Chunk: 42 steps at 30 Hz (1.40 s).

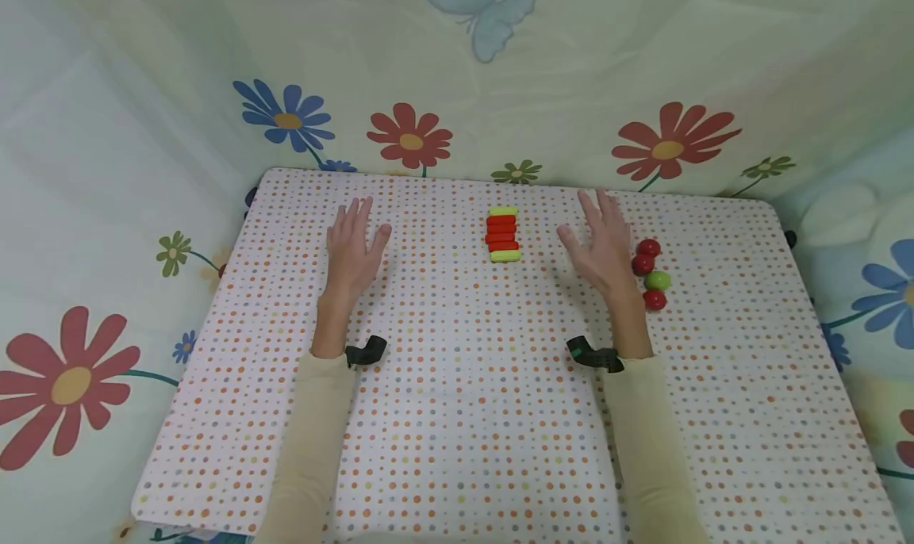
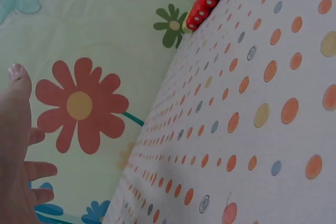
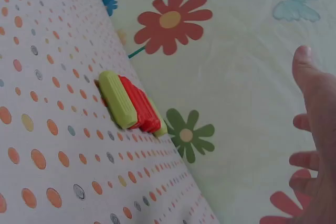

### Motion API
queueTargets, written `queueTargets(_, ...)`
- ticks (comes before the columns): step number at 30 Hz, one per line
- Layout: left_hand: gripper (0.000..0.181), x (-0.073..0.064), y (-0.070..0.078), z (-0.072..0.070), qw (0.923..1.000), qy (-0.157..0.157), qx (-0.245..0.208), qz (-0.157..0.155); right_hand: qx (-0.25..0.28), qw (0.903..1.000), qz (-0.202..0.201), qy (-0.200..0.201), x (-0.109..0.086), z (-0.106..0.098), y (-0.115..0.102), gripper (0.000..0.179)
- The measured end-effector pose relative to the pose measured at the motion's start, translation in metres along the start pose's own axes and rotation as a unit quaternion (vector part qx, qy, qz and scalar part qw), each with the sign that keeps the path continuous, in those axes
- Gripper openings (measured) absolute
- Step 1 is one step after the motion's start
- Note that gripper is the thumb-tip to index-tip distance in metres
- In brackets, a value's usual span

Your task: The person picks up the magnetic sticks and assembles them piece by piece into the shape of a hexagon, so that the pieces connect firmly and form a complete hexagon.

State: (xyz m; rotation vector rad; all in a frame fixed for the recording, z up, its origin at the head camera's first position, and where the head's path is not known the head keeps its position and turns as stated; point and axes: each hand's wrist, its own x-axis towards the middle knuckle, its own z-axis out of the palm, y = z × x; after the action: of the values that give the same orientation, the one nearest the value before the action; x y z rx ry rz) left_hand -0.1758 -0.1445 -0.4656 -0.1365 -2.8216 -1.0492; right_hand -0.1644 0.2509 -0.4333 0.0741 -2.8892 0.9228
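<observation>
Over the left part of the table my left hand (image 1: pixel 351 252) is held with fingers stretched and thumb apart, holding nothing. My right hand (image 1: pixel 600 247) has the same spread pose, with nothing in its grasp. Between the two hands, closer to the right one, lies a row of short sticks: a yellow-green stick (image 1: pixel 505 255) at the near end, several red sticks (image 1: pixel 501 228) in the middle, and another yellow-green stick (image 1: pixel 503 211) at the far end. In the right wrist view the near green stick (image 3: pixel 117 99) looks ridged. Just right of my right hand sit red balls (image 1: pixel 654 300) and a green ball (image 1: pixel 658 281).
The table (image 1: pixel 457 433) has a white cover with coloured dots. A flower-printed curtain (image 1: pixel 543 116) rises behind its far edge and along both sides. Dark wrist bands with camera mounts (image 1: pixel 366 351) are on both wrists.
</observation>
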Motion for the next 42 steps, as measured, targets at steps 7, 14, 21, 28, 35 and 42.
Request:
queueTargets(7, 0.069, -0.006, 0.001, 0.005, 0.9986, 0.005, -0.052, 0.013, 0.113, 0.9895, -0.044, 0.078, -0.009, -0.012, 0.017, 0.06)
queueTargets(14, 0.065, -0.008, 0.002, 0.012, 0.9967, -0.006, -0.078, 0.02, 0.113, 0.9902, -0.026, 0.078, -0.015, -0.02, 0.023, 0.059)
queueTargets(21, 0.065, -0.009, 0.015, 0.021, 0.9928, -0.028, -0.103, 0.055, 0.115, 0.9913, 0.042, 0.049, -0.019, -0.032, 0.054, 0.065)
queueTargets(28, 0.055, -0.009, 0.048, 0.051, 0.9849, -0.058, -0.126, 0.104, 0.08, 0.9901, 0.073, 0.089, -0.004, -0.015, 0.162, 0.045)
queueTargets(35, 0.044, -0.012, 0.093, 0.089, 0.9793, -0.122, -0.082, 0.139, -0.017, 0.9961, 0.086, 0.01, -0.002, -0.005, 0.171, 0.05)
queueTargets(42, 0.041, -0.012, 0.114, 0.112, 0.9784, -0.144, -0.045, 0.141, -0.033, 0.9933, 0.108, -0.025, -0.002, 0.0, 0.164, 0.052)
